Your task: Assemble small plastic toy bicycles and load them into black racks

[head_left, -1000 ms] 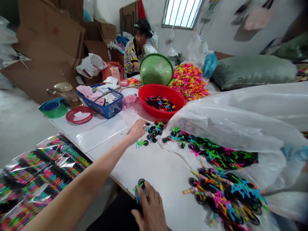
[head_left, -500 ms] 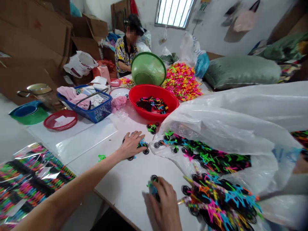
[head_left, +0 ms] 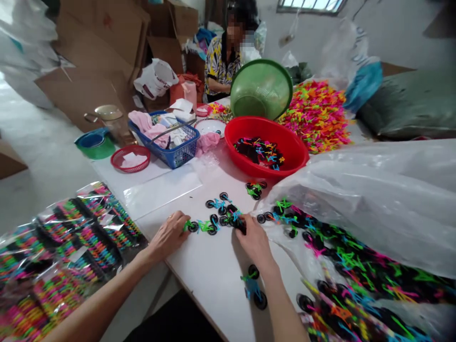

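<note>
On the white table, my left hand (head_left: 171,233) pinches a small green plastic piece (head_left: 186,224) next to a black wheel. My right hand (head_left: 253,240) has its fingers closed on a blue toy bicycle (head_left: 234,217) with black wheels. Between the hands lies a green toy bicycle (head_left: 205,226), and just beyond it a blue toy bicycle (head_left: 218,204). Nearer me, beside my right forearm, rests another blue toy bicycle (head_left: 253,288). A few more green ones (head_left: 254,191) sit below the red basin.
A red basin (head_left: 299,159) holds toy bicycles; a green basket (head_left: 261,88) leans behind it. Right of my hands, a plastic sheet (head_left: 384,180) borders a heap of bicycles (head_left: 356,266). Packed bags (head_left: 85,237) are at lower left, a blue basket (head_left: 185,145) farther back. A person (head_left: 223,64) sits opposite.
My right hand has moved forward to the bicycle cluster, leaving a blue bicycle near me. My left hand has drawn back left, uncovering bicycles, and pinches the green piece. The view has turned left.
</note>
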